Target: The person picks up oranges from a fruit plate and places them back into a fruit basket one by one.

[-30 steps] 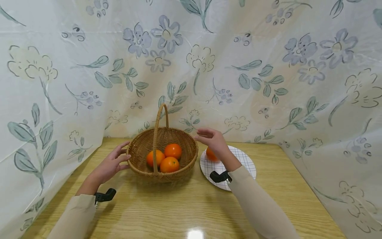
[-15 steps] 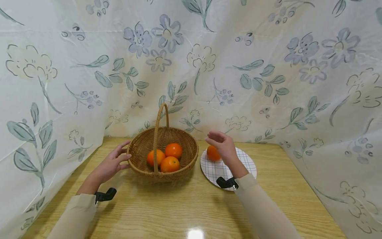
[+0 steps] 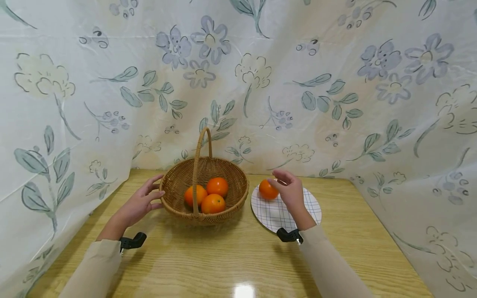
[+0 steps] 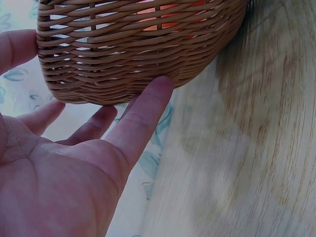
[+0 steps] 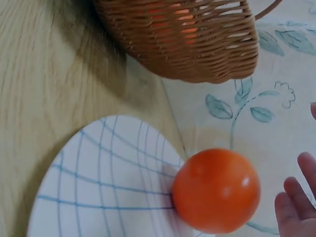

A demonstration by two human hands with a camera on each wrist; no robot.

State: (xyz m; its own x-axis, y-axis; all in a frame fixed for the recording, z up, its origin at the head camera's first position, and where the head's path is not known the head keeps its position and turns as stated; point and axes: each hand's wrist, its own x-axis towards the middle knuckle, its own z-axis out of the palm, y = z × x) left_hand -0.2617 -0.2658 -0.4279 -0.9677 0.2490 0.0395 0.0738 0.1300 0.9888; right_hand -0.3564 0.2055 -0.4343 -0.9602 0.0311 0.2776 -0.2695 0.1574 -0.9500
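A brown wicker basket (image 3: 175, 209) with a tall hoop handle stands left of centre with several oranges (image 3: 213, 203) inside. My left hand (image 3: 138, 205) rests its fairly straight, spread fingers against the basket's left side; the left wrist view shows a fingertip (image 4: 160, 86) touching the weave. To the right, one orange (image 3: 268, 189) lies near the left edge of a round white plate (image 3: 277, 215) with a blue grid pattern. My right hand (image 3: 292, 194) hovers over the plate beside that orange, fingers loosely bent and holding nothing. In the right wrist view a gap shows between fingers and orange (image 5: 217, 191).
The wooden table (image 3: 208, 260) carries the basket and plate. White floral cloth (image 3: 242, 103) stands behind it and along both sides. The basket's handle (image 3: 195, 178) arches above the fruit.
My right hand has moved right and slightly toward me, from beside the basket rim to the orange on the plate, uncovering more of that orange. The left hand keeps its place on the basket.
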